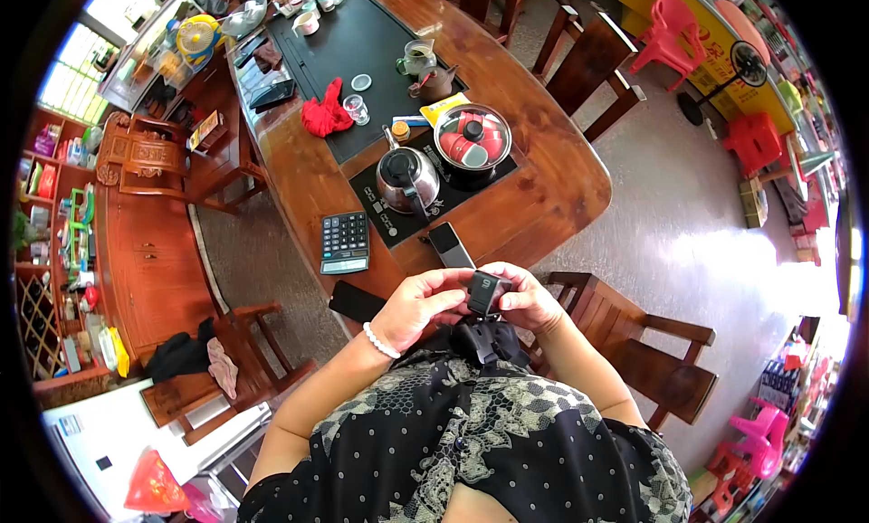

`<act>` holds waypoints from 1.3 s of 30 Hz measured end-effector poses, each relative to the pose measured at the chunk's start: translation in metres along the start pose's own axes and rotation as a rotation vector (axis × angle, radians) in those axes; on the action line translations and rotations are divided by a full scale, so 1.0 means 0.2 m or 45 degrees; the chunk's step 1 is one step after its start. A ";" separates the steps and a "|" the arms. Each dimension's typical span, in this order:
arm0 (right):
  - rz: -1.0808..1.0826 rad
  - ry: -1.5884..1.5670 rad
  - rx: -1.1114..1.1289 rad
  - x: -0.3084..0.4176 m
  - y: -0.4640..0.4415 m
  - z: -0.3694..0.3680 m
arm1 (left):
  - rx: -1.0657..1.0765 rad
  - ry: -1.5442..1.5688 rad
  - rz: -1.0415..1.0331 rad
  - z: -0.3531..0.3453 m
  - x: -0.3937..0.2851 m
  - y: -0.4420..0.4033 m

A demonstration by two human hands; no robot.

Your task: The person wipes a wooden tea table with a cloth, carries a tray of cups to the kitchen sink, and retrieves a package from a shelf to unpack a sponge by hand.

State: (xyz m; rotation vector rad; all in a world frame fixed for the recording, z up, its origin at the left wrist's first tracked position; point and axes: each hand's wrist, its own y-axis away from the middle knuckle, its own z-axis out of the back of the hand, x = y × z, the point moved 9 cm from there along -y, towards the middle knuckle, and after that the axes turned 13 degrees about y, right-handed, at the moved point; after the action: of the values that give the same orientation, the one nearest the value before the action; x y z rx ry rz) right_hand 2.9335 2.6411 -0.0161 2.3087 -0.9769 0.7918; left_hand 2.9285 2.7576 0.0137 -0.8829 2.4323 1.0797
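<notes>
A small black action camera (484,293) with pale lettering sits in front of my chest, above a black strap mount (482,338). My left hand (418,308), a white bead bracelet at its wrist, pinches the camera's left side. From the other side, my right hand (532,300) grips it with the thumb across its edge. Parts of both hands' fingers are hidden behind the camera. Just beyond, a phone (450,245) lies at the table's near edge. A dark flat object (357,301) rests left of my left hand, close to a calculator (345,241).
On the wooden table (561,179) stand a steel kettle (404,177) and a glass-lidded pot (472,136) with red cups inside. A red cloth (327,111) lies by the dark tea tray (348,43). Wooden chairs (625,342) flank me.
</notes>
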 end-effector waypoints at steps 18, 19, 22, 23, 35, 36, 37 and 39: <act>-0.347 0.483 0.176 0.26 0.11 0.07 | -0.400 0.199 -0.290 -0.17 0.19 0.01; -0.374 0.475 0.177 0.25 0.10 0.06 | -0.421 0.231 -0.307 -0.16 0.21 0.02; -0.417 0.452 0.247 0.20 0.08 0.01 | -0.450 0.293 -0.378 -0.15 0.24 0.10; -0.438 0.445 0.264 0.18 0.08 -0.01 | -0.456 0.322 -0.398 -0.15 0.24 0.13; -0.443 0.971 0.326 0.03 -0.02 -0.29 | -0.555 0.550 -0.396 0.11 0.34 0.37; -0.452 0.992 0.320 0.01 -0.03 -0.30 | -0.550 0.569 -0.375 0.15 0.37 0.37; -0.461 1.014 0.311 -0.01 -0.03 -0.31 | -0.551 0.594 -0.366 0.17 0.39 0.38; -0.482 0.982 0.291 -0.08 -0.03 -0.31 | -0.552 0.644 -0.345 0.21 0.42 0.41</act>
State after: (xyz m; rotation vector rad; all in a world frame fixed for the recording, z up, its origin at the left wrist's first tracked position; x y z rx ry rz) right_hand 2.9088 2.6925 0.0153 1.9748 -0.1108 1.5050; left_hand 2.8143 2.7968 -0.0130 -1.7555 2.3698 1.4388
